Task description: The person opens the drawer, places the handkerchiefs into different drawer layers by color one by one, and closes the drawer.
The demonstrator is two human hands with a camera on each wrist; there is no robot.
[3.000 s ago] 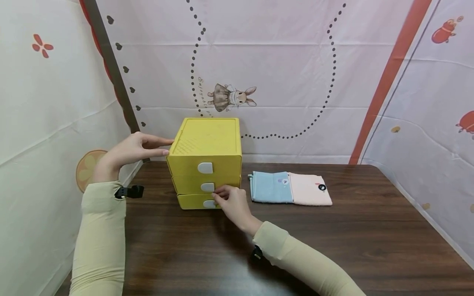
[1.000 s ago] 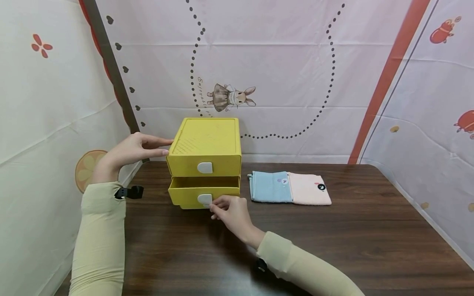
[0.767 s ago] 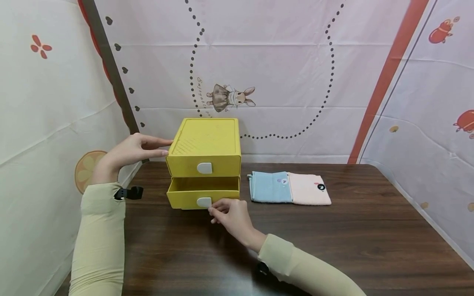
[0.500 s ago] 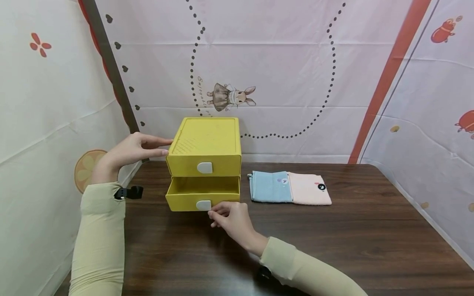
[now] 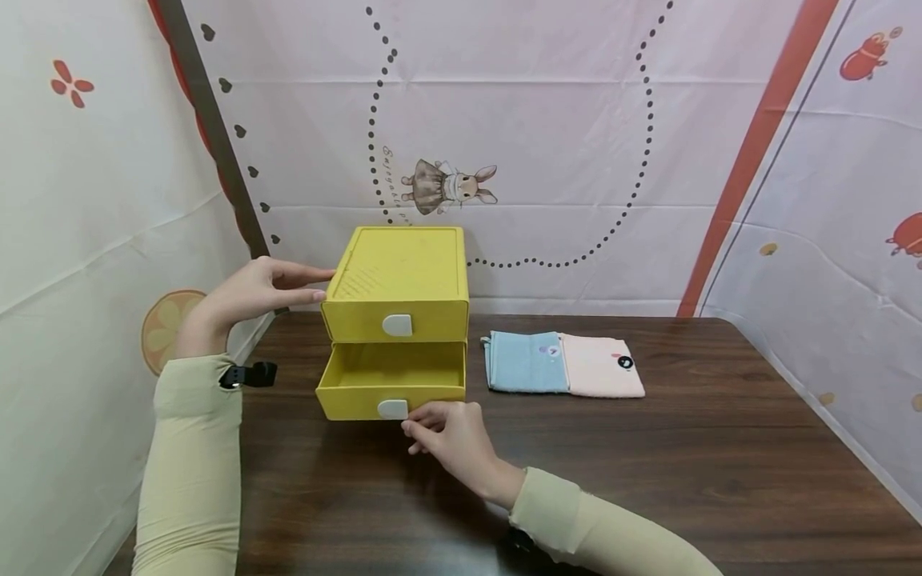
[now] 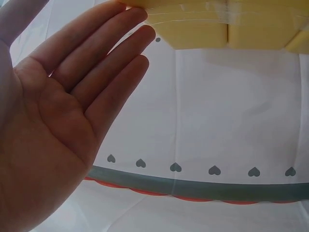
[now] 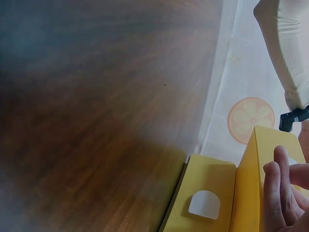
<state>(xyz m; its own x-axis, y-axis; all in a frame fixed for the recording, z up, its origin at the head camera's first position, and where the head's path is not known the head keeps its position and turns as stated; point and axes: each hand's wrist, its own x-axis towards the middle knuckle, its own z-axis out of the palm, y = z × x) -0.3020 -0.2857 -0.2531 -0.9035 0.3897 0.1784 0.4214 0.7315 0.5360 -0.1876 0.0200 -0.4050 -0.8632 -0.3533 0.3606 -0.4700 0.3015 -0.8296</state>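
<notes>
A yellow three-drawer storage box [image 5: 410, 264] stands on the table, left of the middle. Its middle drawer [image 5: 353, 405] is pulled out, showing yellow inner walls. My right hand [image 5: 464, 448] pinches the white handle [image 5: 392, 410] on that drawer; in the right wrist view, fingers [image 7: 273, 193] partly cover this handle. My left hand [image 5: 248, 300] touches the box's upper left side with straight fingertips. In the left wrist view its palm [image 6: 60, 111] faces the camera, fingertips right at the yellow side. The bottom drawer [image 7: 203, 181] shows closed in the right wrist view.
A folded light blue towel [image 5: 526, 364] and a folded pink towel [image 5: 601, 368] lie side by side on the table [image 5: 684, 456], right of the box. Behind stands a printed cloth backdrop [image 5: 562, 160], with cloth also along both sides.
The middle drawer, shut three seconds ago, has slid out toward me, with my right hand moving along with its handle. My left hand has stayed against the box.
</notes>
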